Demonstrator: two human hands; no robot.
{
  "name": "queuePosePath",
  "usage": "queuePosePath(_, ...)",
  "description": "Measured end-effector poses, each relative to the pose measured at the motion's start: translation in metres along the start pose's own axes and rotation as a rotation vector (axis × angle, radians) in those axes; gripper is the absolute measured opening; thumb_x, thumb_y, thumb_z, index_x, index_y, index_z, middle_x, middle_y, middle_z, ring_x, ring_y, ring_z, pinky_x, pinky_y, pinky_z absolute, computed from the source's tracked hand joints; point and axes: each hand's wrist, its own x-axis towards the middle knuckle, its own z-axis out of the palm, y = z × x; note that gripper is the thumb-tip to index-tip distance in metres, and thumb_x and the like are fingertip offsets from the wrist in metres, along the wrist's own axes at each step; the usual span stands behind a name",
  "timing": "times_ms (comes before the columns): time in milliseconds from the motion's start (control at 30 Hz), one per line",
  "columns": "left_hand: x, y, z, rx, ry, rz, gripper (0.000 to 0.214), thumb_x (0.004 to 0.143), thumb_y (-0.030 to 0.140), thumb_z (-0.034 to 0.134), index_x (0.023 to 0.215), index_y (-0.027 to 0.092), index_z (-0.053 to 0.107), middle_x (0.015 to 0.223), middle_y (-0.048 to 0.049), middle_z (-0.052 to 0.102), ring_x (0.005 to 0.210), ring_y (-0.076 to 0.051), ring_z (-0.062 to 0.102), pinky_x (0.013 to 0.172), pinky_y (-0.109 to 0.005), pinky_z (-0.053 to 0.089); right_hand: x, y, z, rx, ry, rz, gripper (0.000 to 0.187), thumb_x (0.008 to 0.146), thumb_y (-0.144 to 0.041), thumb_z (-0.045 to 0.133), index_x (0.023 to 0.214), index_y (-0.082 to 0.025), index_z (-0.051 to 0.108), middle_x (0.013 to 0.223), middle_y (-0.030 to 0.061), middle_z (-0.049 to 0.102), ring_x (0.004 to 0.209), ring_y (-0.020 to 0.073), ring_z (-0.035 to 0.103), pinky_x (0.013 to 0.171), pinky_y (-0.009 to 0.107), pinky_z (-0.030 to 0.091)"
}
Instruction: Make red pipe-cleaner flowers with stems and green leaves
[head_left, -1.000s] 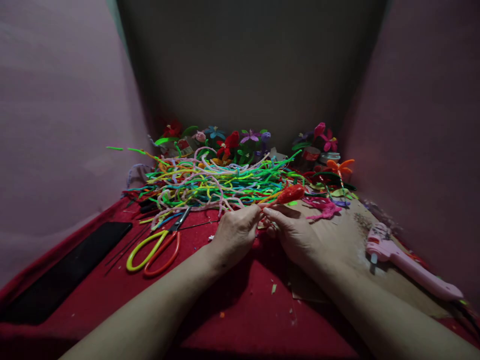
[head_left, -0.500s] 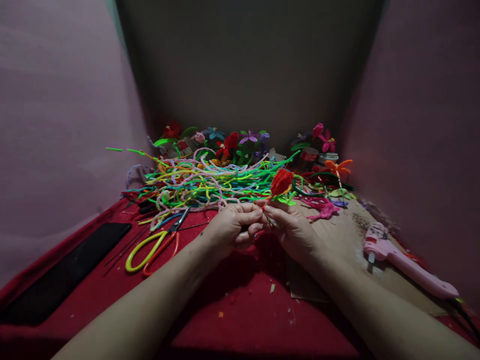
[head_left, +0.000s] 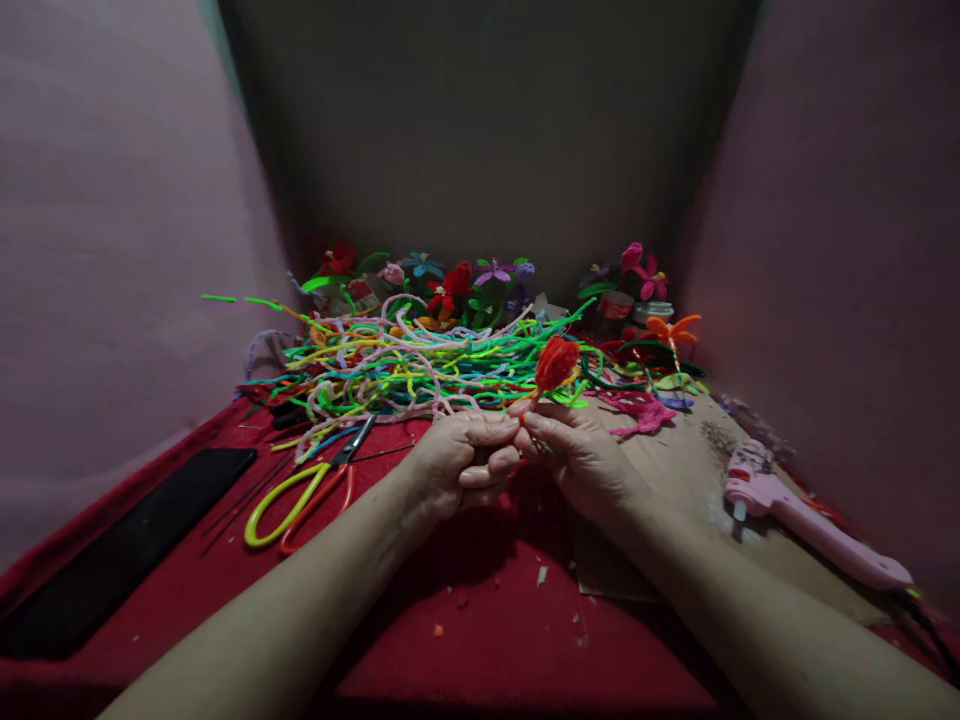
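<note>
A red pipe-cleaner flower [head_left: 556,364], shaped like a closed bud, stands tilted up from between my hands. My left hand [head_left: 472,455] is closed, with thumb and forefinger pinching the flower's stem. My right hand [head_left: 574,450] pinches the same stem just to the right, its thumb on top. Fingertips of both hands nearly meet there and hide most of the stem. Behind them lies a large heap of pipe cleaners [head_left: 420,360] in green, yellow, pink and blue.
Scissors [head_left: 300,505] with yellow and orange handles lie left of my left arm, by a black flat object [head_left: 127,550]. At right, a pink glue gun [head_left: 817,530] rests on cardboard [head_left: 675,470]. Finished flowers [head_left: 450,290] line the back. Red cloth [head_left: 480,650] covers the table.
The red flower has turned slightly and shifted a little left between my fingers. My fingers have moved slightly on the stem. The whole view has shifted slightly.
</note>
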Motion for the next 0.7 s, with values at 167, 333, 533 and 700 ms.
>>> queuePosePath(167,0.001,-0.001,-0.002,-0.021,0.004,-0.017,0.018,0.082,0.026,0.048,0.073,0.012,0.056,0.041,0.0081,0.039,0.025,-0.001,0.014,0.025,-0.013,0.022,0.0,0.001,0.0,0.029,-0.006,0.002,0.011,0.067,-0.025,0.068,0.074,-0.017,0.067,0.06,-0.0019,0.059,0.053,0.0089,0.049,0.054,0.023,0.038)
queuePosePath(333,0.001,-0.001,-0.001,0.0,0.014,-0.012,0.018,0.083,0.025,0.047,0.076,0.012,0.057,0.043,0.0081,0.041,0.025,0.0,0.013,0.026,-0.013,0.019,0.001,0.004,-0.001,0.044,0.026,0.017,0.01,0.065,-0.023,0.069,0.072,-0.016,0.067,0.061,-0.0012,0.06,0.055,0.0098,0.052,0.056,0.024,0.04)
queuePosePath(533,0.002,-0.008,0.011,0.545,0.307,0.228,0.016,0.082,0.031,0.049,0.078,0.016,0.049,0.055,0.0043,0.049,0.035,-0.005,0.038,0.034,-0.017,0.027,0.004,0.014,-0.007,0.029,0.145,0.054,0.014,0.063,-0.027,0.072,0.067,-0.017,0.064,0.057,-0.0022,0.058,0.049,0.0095,0.047,0.051,0.025,0.037)
queuePosePath(700,0.003,-0.022,0.012,1.404,0.578,0.608,0.019,0.082,0.029,0.05,0.097,0.017,0.049,0.073,-0.0018,0.056,0.061,-0.014,0.054,0.055,-0.023,0.038,0.003,0.016,-0.007,0.038,0.228,0.054,0.016,0.06,-0.026,0.073,0.061,-0.015,0.061,0.052,-0.0028,0.054,0.046,0.0085,0.043,0.048,0.024,0.035)
